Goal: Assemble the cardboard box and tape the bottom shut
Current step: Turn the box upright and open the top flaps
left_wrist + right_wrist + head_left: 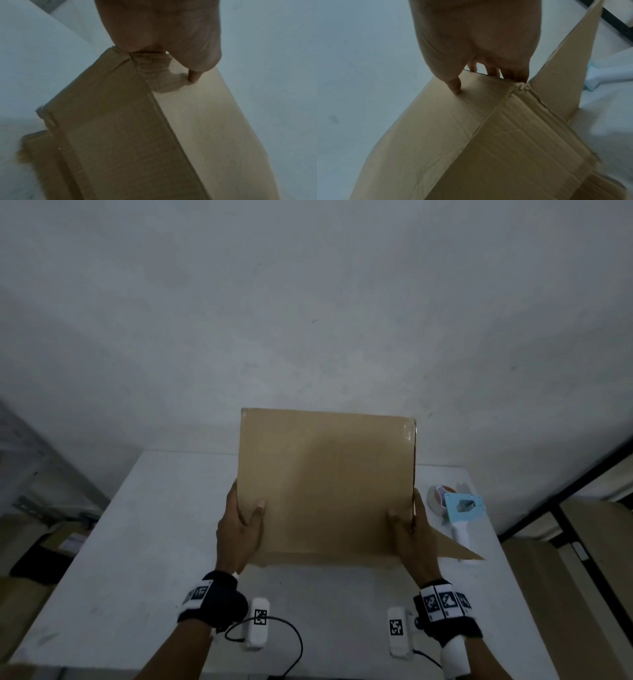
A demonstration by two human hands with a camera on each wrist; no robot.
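A brown cardboard box [325,484] stands in the middle of the white table [164,542], its broad panel facing me. My left hand [239,529] grips its lower left edge, thumb on the front panel and fingers behind. On the lower right edge my right hand [412,529] grips the same way. In the left wrist view the box [120,128] shows a side panel, with the left thumb [193,77] on the lighter face. The right wrist view shows the box [471,135], a flap [565,67] sticking out and the right thumb [455,86] pressed on the cardboard. A flap [455,549] lies on the table at the right.
A light blue tape dispenser [459,508] with a white handle lies on the table right of the box, also seen as the dispenser [604,75] in the right wrist view. Two white marker blocks [258,625] [399,631] with cables sit near the front edge. A grey wall rises behind.
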